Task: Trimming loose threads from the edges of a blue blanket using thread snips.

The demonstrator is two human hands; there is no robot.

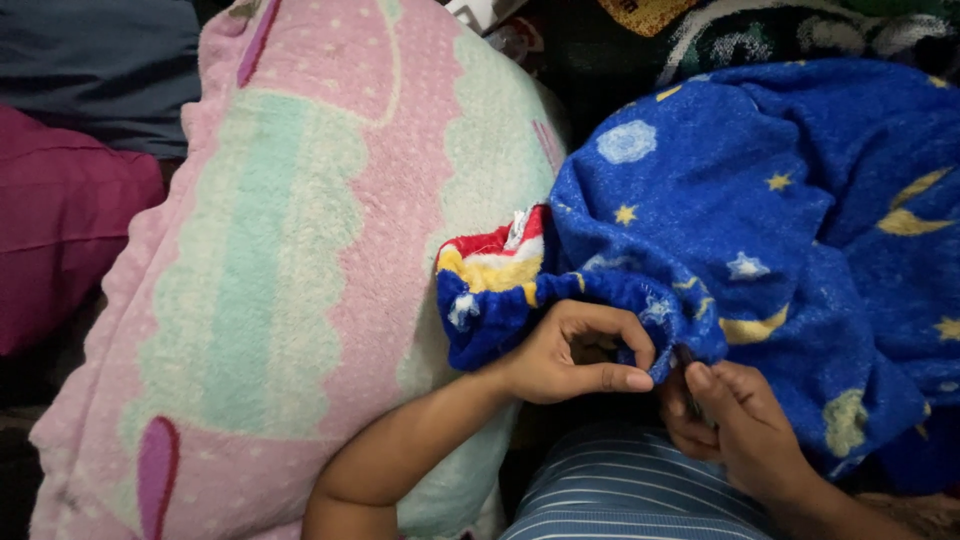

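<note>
Here both grips pinch the blue starry fabric [760,220]'s gathered hem, left hand [575,355] and right hand [735,425] close together, best kept taut beside the pink pillow [280,270].

A single head-worn camera is looking steeply down from above the person's own lap, sitting close to the work, so the forearms are entering from the bottom edge and the striped clothing [620,490] is filling the lower middle. The left hand [575,355] and right hand [735,425] are lying just below the centre, near the lens. The view is facing forward and down over a pink and mint fleece blanket [290,280] taking up the left half and a blue star-patterned cloth [790,220] taking up the right. There is only this one view, so nothing is being shared with another.
</note>
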